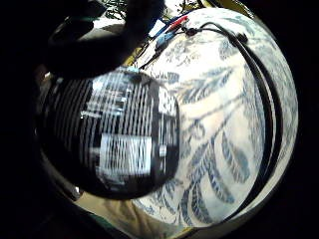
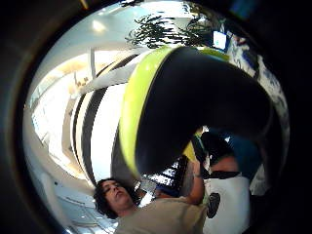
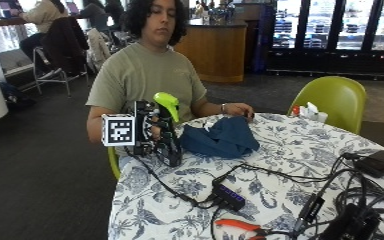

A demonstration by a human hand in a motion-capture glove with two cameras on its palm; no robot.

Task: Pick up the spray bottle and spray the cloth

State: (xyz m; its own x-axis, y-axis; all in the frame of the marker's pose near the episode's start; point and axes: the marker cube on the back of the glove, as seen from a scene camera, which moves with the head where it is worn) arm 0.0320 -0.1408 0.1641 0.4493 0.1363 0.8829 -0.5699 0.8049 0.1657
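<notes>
Café or canteen, wooden counter (image 3: 215, 50), glass-door drink fridges (image 3: 332, 35), seated patrons behind

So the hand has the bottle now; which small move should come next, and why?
Probably turn the bottle so its green nozzle faces the cloth, then squeeze. The right hand grips the bottle upright beside the cloth, which lies bunched on the table, not yet sprayed as far as I can see.

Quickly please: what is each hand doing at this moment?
Right hand: grips the spray bottle.
Bare hand: rests at the blue cloth, holding nothing visible.

glossy plastic spray bottle (image 3: 168, 131), soft cloth (image 3: 220, 138)
</notes>
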